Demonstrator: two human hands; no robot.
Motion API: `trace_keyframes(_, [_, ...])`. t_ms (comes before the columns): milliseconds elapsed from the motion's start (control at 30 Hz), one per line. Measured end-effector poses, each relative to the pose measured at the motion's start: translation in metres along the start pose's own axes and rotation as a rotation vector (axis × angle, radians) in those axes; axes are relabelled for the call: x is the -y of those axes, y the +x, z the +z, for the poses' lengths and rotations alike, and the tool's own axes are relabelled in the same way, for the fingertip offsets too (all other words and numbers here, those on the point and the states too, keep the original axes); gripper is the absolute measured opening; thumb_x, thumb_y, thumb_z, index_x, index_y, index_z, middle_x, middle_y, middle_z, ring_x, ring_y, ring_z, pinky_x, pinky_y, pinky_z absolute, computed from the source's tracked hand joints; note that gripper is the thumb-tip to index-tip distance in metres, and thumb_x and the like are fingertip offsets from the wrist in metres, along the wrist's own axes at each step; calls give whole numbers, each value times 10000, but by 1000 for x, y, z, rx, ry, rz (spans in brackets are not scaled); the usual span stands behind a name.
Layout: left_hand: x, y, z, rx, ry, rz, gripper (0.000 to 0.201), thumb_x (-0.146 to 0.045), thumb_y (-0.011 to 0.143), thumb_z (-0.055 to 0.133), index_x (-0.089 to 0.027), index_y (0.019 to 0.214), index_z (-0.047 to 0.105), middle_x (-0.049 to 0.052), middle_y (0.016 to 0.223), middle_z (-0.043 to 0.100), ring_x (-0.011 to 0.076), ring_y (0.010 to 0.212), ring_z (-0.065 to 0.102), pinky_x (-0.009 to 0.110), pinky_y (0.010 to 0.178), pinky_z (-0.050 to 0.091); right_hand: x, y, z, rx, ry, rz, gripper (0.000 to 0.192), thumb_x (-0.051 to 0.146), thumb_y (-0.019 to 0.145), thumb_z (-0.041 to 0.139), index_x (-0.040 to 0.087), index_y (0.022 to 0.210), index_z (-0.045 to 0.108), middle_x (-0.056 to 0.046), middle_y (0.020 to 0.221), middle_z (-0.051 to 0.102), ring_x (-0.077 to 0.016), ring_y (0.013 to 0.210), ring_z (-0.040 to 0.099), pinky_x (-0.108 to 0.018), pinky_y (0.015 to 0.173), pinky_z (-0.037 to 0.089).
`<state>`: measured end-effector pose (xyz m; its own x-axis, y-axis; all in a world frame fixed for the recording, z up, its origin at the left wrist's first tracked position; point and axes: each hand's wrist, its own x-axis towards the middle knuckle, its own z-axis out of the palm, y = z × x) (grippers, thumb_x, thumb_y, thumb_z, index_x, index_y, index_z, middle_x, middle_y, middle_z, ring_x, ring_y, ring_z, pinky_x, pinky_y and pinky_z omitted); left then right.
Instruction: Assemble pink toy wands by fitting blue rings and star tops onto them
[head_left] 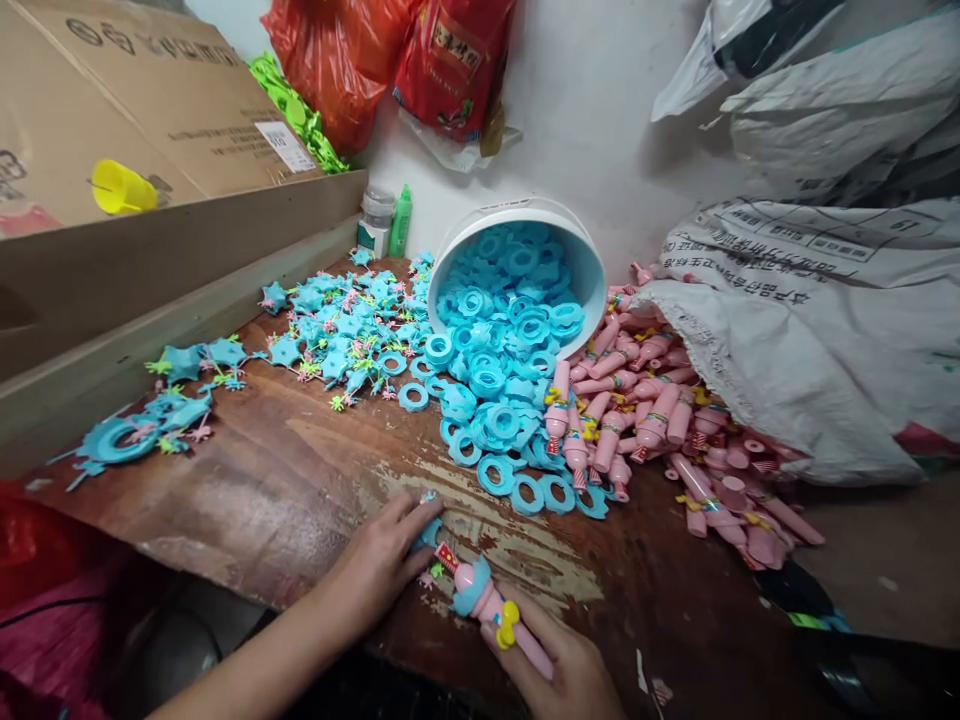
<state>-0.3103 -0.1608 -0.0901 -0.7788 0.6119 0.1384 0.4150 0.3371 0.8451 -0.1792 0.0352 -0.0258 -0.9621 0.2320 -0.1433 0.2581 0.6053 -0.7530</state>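
A pink toy stick (501,612) with a blue top and a yellow bow lies near the front edge of the wooden worktop (300,480). The right hand (559,665) holds it from below, with its fingers curled around the pink handle. The left hand (382,560) rests on the wood just beside the toy's top. Its fingers are bent and pinch a small blue piece (429,532) that touches the toy's tip.

Further back, a white bucket (517,215) lies on its side. Lots of blue rings (499,400) have spilled out of it onto the worktop. To the right of the rings is a heap of more pink sticks (652,420), next to a big white sack (810,340). To the left lie blue star shapes (337,330). A cardboard box (150,90) stands at the far left with a yellow cup (120,188) on it. Red bags (390,60) hang on the wall behind.
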Motion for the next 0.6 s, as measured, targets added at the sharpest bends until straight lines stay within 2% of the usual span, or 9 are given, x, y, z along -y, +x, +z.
trace_keyframes(267, [-5, 3, -6, 58, -38, -60, 600, -72, 829, 597, -310, 1379, 560, 43, 1183, 611, 217, 1045, 645, 315, 936, 530, -3, 2, 9, -25, -71, -69, 354, 451, 897, 643, 295, 1194, 758, -64, 1140, 795, -252, 1035, 752, -271, 867, 598])
trace_keyframes(400, [-6, 3, -7, 86, -47, -76, 625, -80, 827, 595, -317, 1402, 539, 45, 1201, 604, 226, 1083, 643, 321, 957, 523, -9, 4, 12, 16, -114, -57, 380, 448, 902, 643, 288, 1232, 742, -74, 1215, 771, -251, 1082, 746, -274, 895, 599])
trace_keyframes(500, [-6, 2, -7, 109, -35, -104, 654, -79, 825, 593, -314, 1431, 516, 62, 1260, 596, 245, 1122, 641, 336, 978, 520, -6, 3, 6, 37, -179, -25, 367, 440, 920, 604, 288, 1227, 737, -69, 1234, 762, -250, 1113, 734, -287, 913, 595])
trace_keyframes(567, [-6, 1, -7, 123, -23, -107, 665, -75, 826, 586, -296, 1447, 501, 79, 1292, 587, 261, 1141, 640, 353, 979, 525, 5, 4, -3, 111, -324, -28, 324, 398, 942, 558, 323, 1204, 734, -31, 1176, 786, -240, 1045, 761, -276, 831, 613])
trace_keyframes(600, [-5, 1, -6, 129, -21, -101, 669, -73, 828, 580, -284, 1457, 491, 87, 1300, 584, 268, 1147, 640, 361, 977, 528, 13, 6, -6, 145, -427, -49, 307, 374, 949, 536, 343, 1186, 730, -14, 1127, 800, -235, 961, 782, -268, 742, 617])
